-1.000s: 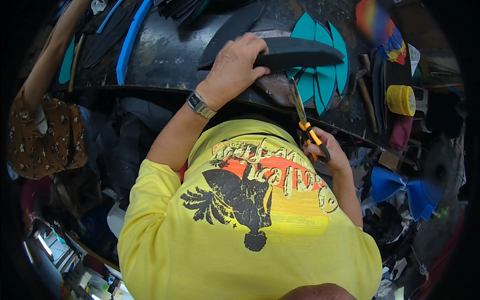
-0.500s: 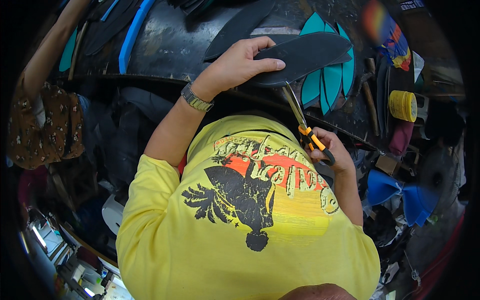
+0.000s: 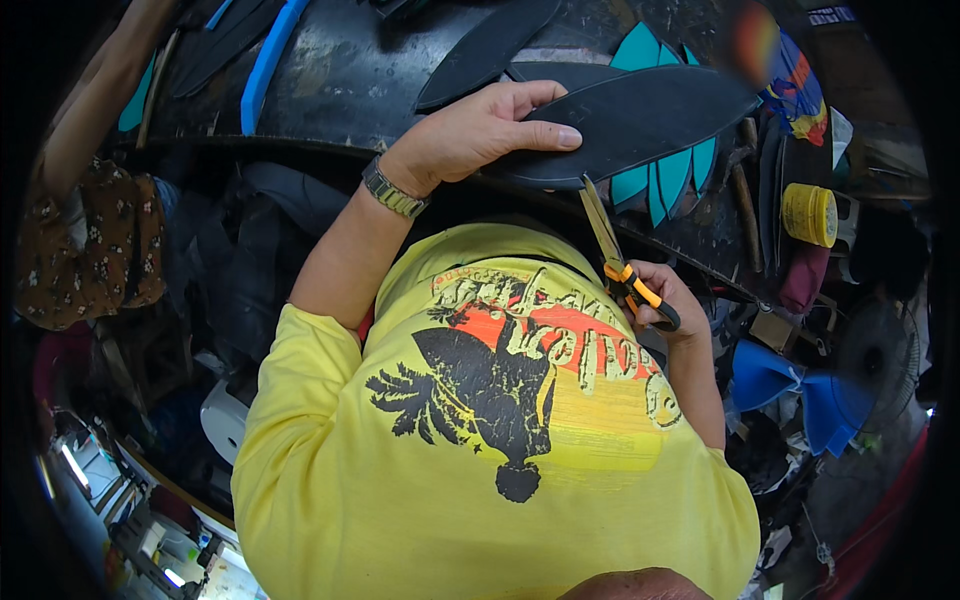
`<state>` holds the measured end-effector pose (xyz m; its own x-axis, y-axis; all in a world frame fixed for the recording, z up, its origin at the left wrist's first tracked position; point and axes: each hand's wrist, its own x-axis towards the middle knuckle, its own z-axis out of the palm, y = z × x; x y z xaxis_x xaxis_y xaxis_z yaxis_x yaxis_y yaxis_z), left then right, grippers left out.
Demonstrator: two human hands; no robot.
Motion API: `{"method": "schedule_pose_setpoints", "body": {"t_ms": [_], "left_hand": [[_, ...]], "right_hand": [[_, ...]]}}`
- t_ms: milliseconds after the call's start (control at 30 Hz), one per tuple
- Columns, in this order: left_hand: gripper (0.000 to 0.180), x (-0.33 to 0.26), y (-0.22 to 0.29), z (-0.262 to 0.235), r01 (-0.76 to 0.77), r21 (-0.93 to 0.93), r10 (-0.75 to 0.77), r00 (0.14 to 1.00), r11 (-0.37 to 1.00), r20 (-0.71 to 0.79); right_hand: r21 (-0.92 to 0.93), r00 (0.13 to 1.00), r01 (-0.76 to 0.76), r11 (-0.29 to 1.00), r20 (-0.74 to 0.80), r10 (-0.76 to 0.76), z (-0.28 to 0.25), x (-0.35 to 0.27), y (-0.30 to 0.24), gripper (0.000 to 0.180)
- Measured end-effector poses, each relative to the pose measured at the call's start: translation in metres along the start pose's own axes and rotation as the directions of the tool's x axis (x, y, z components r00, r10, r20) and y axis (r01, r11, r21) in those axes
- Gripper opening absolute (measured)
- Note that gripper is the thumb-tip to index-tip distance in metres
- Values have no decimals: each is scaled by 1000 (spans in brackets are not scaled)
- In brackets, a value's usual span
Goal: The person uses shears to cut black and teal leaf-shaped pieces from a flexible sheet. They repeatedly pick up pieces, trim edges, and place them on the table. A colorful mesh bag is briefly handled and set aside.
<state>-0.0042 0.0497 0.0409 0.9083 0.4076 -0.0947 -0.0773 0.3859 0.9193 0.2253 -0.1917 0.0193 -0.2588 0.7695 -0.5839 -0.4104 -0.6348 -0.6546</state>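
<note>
My left hand (image 3: 500,130) grips a black sole-shaped sheet (image 3: 650,120) near its left end, thumb on top and fingers partly hidden. The sheet is held level over the front edge of the table. My right hand (image 3: 668,300) is closed round the orange and black handles of a pair of scissors (image 3: 608,235). The scissor tips point up at the sheet's near edge, close to my left thumb. Behind the sheet lie several teal leaf-shaped pieces (image 3: 640,50), partly covered by it. Another long black piece (image 3: 480,60) lies beyond my left hand.
On the dark table (image 3: 340,70) a blue strip (image 3: 268,70) lies to the left. A yellow tub (image 3: 808,214) and a colourful plastic bag (image 3: 797,95) are at the right. Another person's arm (image 3: 95,110) reaches in at the far left. A fan (image 3: 880,355) stands lower right.
The black sheet has turned slightly and shifted right in my left hand, covering more of the teal pieces. The scissors have moved a little right and down with my right hand.
</note>
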Motion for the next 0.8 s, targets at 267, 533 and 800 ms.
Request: {"method": "schedule_pose_setpoints", "body": {"t_ms": [267,533,800], "left_hand": [[36,2,-8,-5,-20,-3,20,999,1000,-34],[44,-2,13,-47,265,797,310,819,543,-483],[61,27,-19,-16,-13,1000,599,801,26,-5]], "right_hand": [[-62,998,14,998,-64,-18,2,3,0,40],[-89,990,52,995,-124,-63,5,1,0,36],[-82,979,115,990,-158,-127,9,5,9,41]]}}
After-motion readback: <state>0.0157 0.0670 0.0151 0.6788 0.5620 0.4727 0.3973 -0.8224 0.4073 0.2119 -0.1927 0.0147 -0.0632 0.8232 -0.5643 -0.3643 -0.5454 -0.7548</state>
